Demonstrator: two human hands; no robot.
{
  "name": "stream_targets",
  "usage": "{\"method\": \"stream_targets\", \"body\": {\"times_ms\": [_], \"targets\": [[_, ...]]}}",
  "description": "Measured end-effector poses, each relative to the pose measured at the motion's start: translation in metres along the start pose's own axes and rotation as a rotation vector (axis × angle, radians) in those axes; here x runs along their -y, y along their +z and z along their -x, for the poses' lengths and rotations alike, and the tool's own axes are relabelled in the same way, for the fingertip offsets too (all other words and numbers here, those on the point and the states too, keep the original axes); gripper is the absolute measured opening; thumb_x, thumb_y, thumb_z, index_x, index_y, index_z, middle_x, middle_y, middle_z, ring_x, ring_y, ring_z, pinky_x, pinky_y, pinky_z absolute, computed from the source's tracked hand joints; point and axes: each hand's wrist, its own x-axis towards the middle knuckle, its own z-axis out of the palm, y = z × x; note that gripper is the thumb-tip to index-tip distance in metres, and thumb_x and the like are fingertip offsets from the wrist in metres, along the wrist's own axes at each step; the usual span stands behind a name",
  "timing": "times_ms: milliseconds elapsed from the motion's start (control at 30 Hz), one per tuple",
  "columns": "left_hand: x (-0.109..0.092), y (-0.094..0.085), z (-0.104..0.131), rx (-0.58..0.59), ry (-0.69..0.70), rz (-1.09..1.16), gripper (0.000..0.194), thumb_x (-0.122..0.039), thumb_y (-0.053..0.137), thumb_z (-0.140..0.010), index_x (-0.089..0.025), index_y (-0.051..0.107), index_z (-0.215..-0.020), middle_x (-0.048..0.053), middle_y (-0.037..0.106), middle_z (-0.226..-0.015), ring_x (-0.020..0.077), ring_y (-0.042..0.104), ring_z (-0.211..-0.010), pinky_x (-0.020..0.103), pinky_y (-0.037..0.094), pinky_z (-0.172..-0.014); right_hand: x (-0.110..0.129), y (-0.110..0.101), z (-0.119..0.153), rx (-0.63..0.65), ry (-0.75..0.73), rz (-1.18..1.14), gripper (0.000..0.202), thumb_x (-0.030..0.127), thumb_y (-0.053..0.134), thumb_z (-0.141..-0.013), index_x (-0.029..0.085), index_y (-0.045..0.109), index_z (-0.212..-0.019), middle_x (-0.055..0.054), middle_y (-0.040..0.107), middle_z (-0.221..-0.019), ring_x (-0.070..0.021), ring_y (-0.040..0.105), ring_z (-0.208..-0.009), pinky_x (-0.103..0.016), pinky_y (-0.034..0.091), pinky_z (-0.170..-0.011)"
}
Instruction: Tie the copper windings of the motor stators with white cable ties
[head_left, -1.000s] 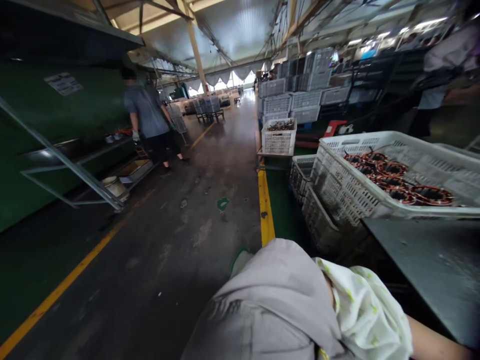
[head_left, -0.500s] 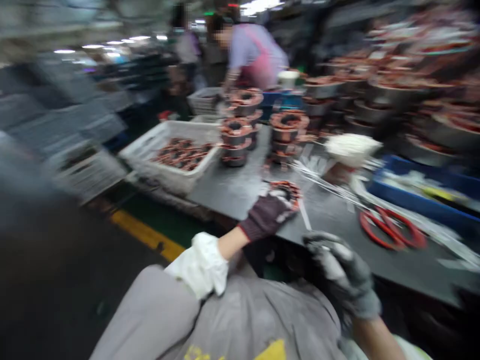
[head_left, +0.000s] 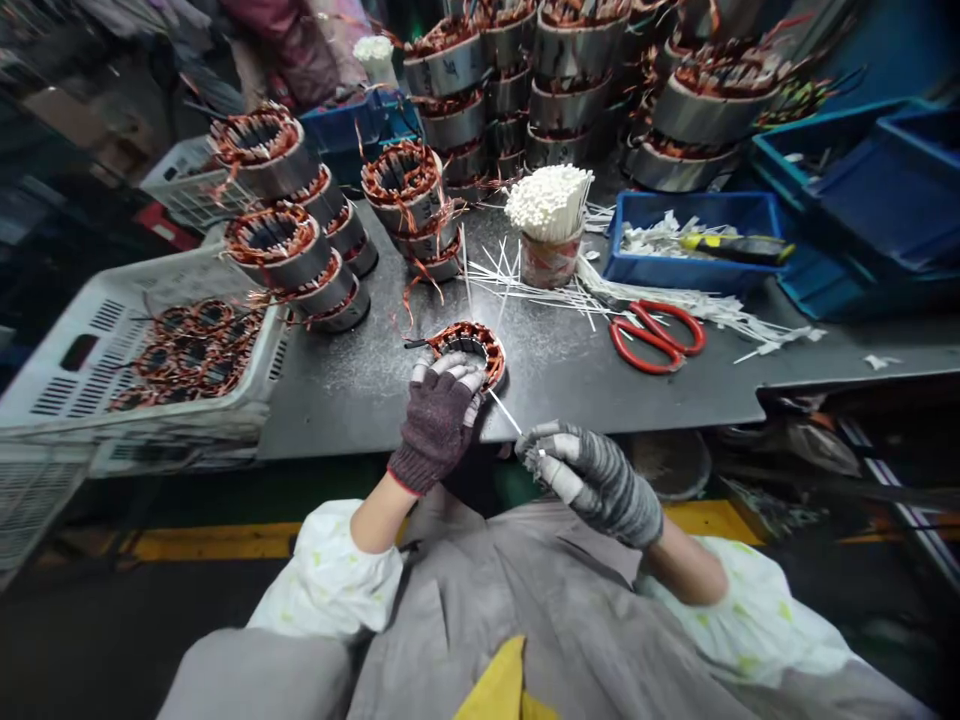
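A copper-wound stator ring (head_left: pixel 493 352) lies near the table's front edge. My left hand (head_left: pixel 441 418), in a dark maroon glove with pale fingertips, is closed on its near left side. From the ring's near right side a white cable tie (head_left: pixel 507 412) runs taut toward me. Its free end is pinched in the fingers of my right hand (head_left: pixel 596 482), which wears a grey striped glove and sits just off the table edge. Where the tie passes around the ring is hidden. Red-handled scissors (head_left: pixel 651 338) lie to the right.
Stacked stators (head_left: pixel 289 250) stand behind at the left, with taller stacks at the back. A white crate (head_left: pixel 97 310) of wound rings is on the left. A can (head_left: pixel 551 258) full of cable ties and a blue bin (head_left: pixel 690 275) stand beyond the scissors.
The view has swung right and down and become sharper. My left hand stays on the stator; the tie now shows as a straight line between the ring and my right hand.
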Motion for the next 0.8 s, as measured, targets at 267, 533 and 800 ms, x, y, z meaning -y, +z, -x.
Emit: {"method": "stream_targets", "body": {"times_ms": [267, 533, 800], "targets": [[-0.001, -0.001, -0.001, -0.018, 0.003, -0.016, 0.026, -0.024, 0.048, -0.099, -0.017, 0.061, -0.120, 0.012, 0.071, -0.119, 0.0275, 0.058, -0.128, 0.055, 0.034, -0.118, 0.003, 0.009, -0.010, -0.134, -0.098, 0.056, 0.016, 0.012, 0.053, -0.093, 0.023, 0.064, -0.096, -0.006, 0.074, -0.095, -0.0156, 0.073, -0.085, -0.028, 0.061, -0.076], [0.001, 0.002, -0.001, -0.057, 0.031, -0.001, 0.024, -0.021, 0.052, -0.097, -0.016, 0.060, -0.119, 0.011, 0.071, -0.119, 0.0262, 0.058, -0.128, 0.055, 0.034, -0.119, -0.013, 0.019, 0.023, -0.069, 0.001, 0.056, 0.016, 0.012, 0.053, -0.092, 0.022, 0.065, -0.096, -0.007, 0.074, -0.100, -0.0170, 0.073, -0.090, -0.031, 0.061, -0.079], [-0.003, 0.002, -0.003, -0.046, -0.031, -0.004, 0.022, -0.024, 0.052, -0.097, -0.018, 0.061, -0.116, 0.011, 0.071, -0.117, 0.0263, 0.060, -0.126, 0.056, 0.034, -0.119, -0.011, 0.023, -0.005, -0.100, -0.073, 0.104, 0.015, 0.014, 0.054, -0.093, 0.022, 0.066, -0.097, -0.006, 0.075, -0.097, -0.0162, 0.073, -0.087, -0.028, 0.061, -0.079]]}}
